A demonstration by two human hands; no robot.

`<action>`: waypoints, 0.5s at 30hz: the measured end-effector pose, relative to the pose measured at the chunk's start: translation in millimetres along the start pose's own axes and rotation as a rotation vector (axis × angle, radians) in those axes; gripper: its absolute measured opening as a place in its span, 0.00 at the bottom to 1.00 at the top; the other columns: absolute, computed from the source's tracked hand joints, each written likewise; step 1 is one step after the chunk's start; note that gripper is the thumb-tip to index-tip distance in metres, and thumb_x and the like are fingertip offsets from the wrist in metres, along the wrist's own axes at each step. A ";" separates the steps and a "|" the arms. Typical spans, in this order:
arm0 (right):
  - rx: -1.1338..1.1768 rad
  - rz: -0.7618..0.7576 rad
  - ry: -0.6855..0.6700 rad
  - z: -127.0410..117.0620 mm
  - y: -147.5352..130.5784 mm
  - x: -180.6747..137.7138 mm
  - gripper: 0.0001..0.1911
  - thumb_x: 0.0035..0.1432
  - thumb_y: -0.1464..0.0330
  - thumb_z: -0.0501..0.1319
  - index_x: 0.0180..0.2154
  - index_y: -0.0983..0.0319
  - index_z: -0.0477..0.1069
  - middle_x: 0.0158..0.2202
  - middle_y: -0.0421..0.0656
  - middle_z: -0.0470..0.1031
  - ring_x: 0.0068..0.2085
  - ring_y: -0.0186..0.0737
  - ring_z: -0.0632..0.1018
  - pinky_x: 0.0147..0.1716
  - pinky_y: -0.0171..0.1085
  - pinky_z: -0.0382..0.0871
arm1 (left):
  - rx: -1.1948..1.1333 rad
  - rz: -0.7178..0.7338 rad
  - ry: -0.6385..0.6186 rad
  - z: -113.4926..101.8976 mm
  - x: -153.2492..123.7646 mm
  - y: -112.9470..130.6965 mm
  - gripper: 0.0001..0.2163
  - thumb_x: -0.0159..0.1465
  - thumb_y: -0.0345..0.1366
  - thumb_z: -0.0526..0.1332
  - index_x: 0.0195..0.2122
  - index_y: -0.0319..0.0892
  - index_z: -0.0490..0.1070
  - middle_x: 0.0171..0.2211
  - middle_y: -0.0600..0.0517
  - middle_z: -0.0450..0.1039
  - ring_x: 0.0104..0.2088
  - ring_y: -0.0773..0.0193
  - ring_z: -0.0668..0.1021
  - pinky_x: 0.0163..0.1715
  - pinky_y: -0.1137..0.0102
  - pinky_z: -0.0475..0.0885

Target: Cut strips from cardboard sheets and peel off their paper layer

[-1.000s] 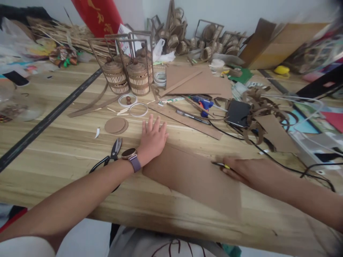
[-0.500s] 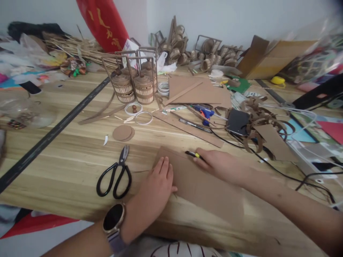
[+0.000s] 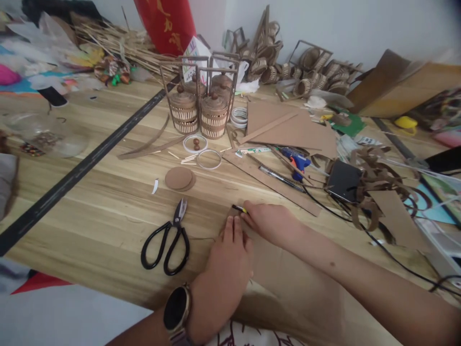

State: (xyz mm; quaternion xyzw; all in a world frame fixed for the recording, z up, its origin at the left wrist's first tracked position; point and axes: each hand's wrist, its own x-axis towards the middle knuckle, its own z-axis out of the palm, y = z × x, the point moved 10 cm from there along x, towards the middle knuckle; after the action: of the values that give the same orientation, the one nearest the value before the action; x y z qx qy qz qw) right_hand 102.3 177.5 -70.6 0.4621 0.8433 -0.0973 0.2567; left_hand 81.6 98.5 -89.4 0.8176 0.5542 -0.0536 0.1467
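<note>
A brown cardboard sheet [image 3: 298, 278] lies slanted on the table in front of me. My left hand [image 3: 228, 264], with a round watch on its wrist, rests on the sheet's left end, fingers stretched out flat. Just beyond those fingertips, my right hand [image 3: 270, 221] grips a small black-and-yellow utility knife [image 3: 239, 208]. The knife's tip is over the far left corner of the cardboard; whether the blade touches it I cannot tell. To the left lie black-handled scissors [image 3: 173, 238], blades pointing away. Behind them are two cardboard discs [image 3: 179, 178], partly overlapping.
Several lidded baskets with tall handles [image 3: 214, 113] stand beyond the discs. A blue glue gun [image 3: 297, 161], a cardboard strip [image 3: 273, 180] and a black cable [image 3: 331, 211] lie right of centre. Curled brown strips [image 3: 378, 178] are heaped at right; a cardboard box [image 3: 406, 89] stands behind.
My right hand has brought the utility knife left to the sheet's far left corner, close to my left fingertips. The view has turned, so the scene sits farther right.
</note>
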 end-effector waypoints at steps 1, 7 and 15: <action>-0.004 0.006 -0.014 -0.1 -0.8 0.3 0.15 0.71 0.64 0.48 0.50 0.63 0.68 0.43 0.52 0.82 0.43 0.49 0.83 0.33 0.37 0.70 | 0.004 0.001 -0.017 0.9 0.7 0.1 0.32 0.58 0.43 0.73 0.59 0.30 0.68 0.64 0.24 0.60 0.64 0.36 0.67 0.50 0.54 0.78; -0.040 0.012 -0.070 -2.6 -6.5 4.4 0.15 0.71 0.65 0.48 0.50 0.64 0.69 0.41 0.54 0.82 0.43 0.51 0.83 0.31 0.39 0.72 | 0.026 0.031 0.004 5.4 5.3 5.1 0.25 0.64 0.30 0.64 0.63 0.31 0.66 0.63 0.26 0.61 0.63 0.38 0.68 0.54 0.50 0.75; -0.112 -0.018 -0.048 6.7 4.2 -1.1 0.12 0.68 0.70 0.53 0.48 0.65 0.71 0.36 0.55 0.82 0.38 0.52 0.84 0.27 0.38 0.73 | 0.030 -0.072 0.096 13.1 2.8 10.9 0.27 0.62 0.26 0.65 0.63 0.33 0.66 0.63 0.25 0.59 0.64 0.35 0.67 0.52 0.44 0.75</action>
State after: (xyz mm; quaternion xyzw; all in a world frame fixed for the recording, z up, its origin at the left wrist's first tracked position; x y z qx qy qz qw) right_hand 108.5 176.4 -75.4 0.4371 0.8451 -0.0634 0.3011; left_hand 93.8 93.4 -100.6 0.8008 0.5889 -0.0277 0.1057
